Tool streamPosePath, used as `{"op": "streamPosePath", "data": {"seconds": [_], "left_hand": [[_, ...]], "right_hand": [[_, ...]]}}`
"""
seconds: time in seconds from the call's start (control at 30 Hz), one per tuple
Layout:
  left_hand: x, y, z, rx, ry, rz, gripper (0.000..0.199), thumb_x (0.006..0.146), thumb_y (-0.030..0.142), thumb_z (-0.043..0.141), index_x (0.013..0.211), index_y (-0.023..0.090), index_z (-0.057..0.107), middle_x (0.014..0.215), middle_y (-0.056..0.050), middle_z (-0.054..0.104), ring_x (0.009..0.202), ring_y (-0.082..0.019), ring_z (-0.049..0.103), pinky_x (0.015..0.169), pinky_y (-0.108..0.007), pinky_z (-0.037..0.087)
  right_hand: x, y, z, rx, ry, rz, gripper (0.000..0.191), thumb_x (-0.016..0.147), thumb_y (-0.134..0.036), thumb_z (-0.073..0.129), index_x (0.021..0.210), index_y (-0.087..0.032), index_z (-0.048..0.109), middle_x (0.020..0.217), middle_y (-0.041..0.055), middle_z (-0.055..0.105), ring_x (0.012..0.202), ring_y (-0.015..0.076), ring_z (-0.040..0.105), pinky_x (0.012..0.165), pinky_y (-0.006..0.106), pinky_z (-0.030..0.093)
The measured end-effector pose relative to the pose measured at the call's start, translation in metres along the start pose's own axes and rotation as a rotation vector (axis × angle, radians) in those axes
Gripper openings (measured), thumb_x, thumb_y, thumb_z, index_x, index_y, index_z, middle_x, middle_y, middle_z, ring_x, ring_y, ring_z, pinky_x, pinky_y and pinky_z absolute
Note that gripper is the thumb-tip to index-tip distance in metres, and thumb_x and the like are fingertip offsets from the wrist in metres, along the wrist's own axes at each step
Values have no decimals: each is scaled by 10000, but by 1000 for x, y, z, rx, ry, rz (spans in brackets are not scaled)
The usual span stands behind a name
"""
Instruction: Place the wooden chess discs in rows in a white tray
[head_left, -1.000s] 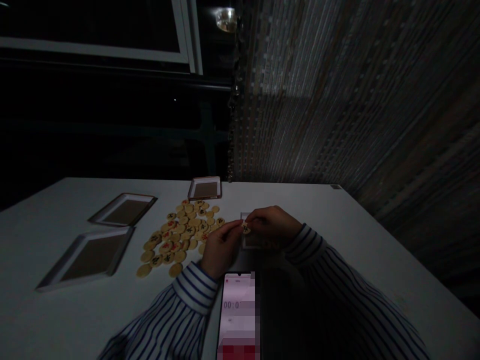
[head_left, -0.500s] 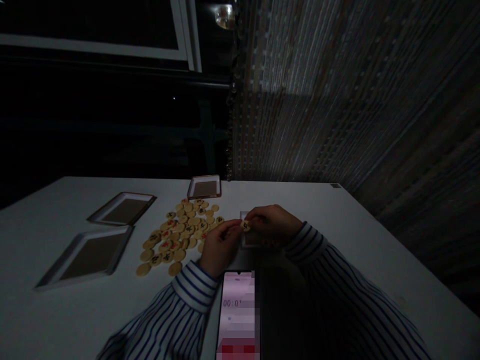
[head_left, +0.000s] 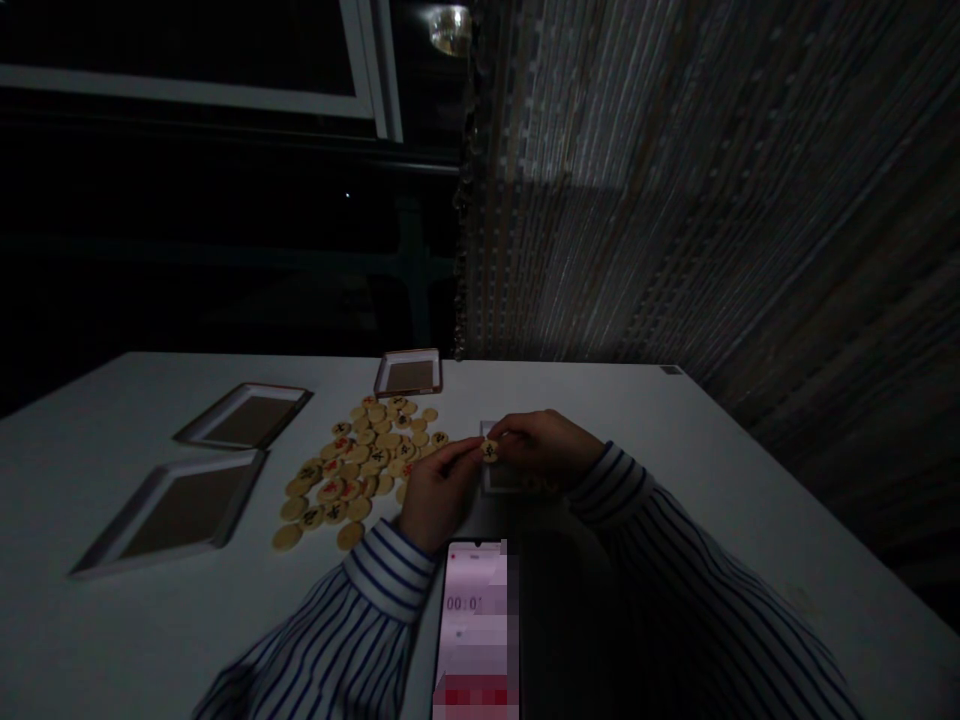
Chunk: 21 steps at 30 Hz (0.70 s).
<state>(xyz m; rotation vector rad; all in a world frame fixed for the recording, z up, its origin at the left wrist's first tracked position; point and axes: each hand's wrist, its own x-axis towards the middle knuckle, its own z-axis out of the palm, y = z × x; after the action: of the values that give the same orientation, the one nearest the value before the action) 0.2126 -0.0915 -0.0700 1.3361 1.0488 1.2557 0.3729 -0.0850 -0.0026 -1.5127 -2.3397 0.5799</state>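
A round wooden piece (head_left: 490, 451) with a black character is pinched between my two hands. The fingertips of my left hand (head_left: 441, 492) touch its left side, and my right hand (head_left: 553, 445) grips it from the right. Beneath my right hand lies a small box lid or tray (head_left: 495, 487), partly hidden by the fingers. Left of my left hand, a loose heap of similar pieces (head_left: 367, 458) spreads over the white table (head_left: 600, 384), some with red or black characters, others plain.
Open shallow boxes stand around the heap: one behind (head_left: 409, 375), one at the left (head_left: 246, 415) and one nearer left (head_left: 176, 508). A lit phone (head_left: 469, 630) lies at the front between my forearms. A bead curtain (head_left: 600, 200) hangs behind the table.
Both hands hold nearly the same place. The piece between them has turned slightly, and its character shows at another angle.
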Motion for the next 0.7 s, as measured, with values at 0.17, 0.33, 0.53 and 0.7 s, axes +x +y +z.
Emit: {"op": "streamPosePath", "data": {"seconds": [0.17, 0.33, 0.53, 0.7], "left_hand": [[0, -1, 0, 29, 12, 14, 242, 673, 322, 627, 847, 165, 687, 858, -53, 695, 840, -186, 618, 802, -309, 466], [0, 0, 0, 22, 24, 8, 241, 671, 322, 631, 848, 167, 683, 848, -46, 695, 830, -180, 618, 795, -298, 464], [2, -3, 0, 33, 26, 22, 244, 688, 322, 619, 854, 153, 677, 855, -53, 689, 831, -171, 611, 778, -274, 456], [1, -4, 0, 7, 38, 5, 233, 679, 322, 627, 836, 156, 674, 821, -44, 691, 788, -161, 615, 745, -267, 463]], "right_hand": [[-1, -1, 0, -29, -29, 2, 237, 751, -262, 539, 967, -209, 620, 755, 4, 663, 671, 124, 585, 614, 226, 396], [0, 0, 4, -179, -9, -78, 283, 771, -331, 522, 1028, -231, 588, 841, 23, 660, 743, 149, 584, 655, 248, 395], [1, -5, 2, -316, 2, -117, 301, 794, -342, 491, 1046, -204, 583, 859, 62, 659, 787, 182, 586, 688, 276, 396], [0, -6, 1, -381, -6, -137, 313, 808, -350, 473, 1067, -204, 569, 867, 64, 659, 798, 182, 582, 698, 277, 385]]}}
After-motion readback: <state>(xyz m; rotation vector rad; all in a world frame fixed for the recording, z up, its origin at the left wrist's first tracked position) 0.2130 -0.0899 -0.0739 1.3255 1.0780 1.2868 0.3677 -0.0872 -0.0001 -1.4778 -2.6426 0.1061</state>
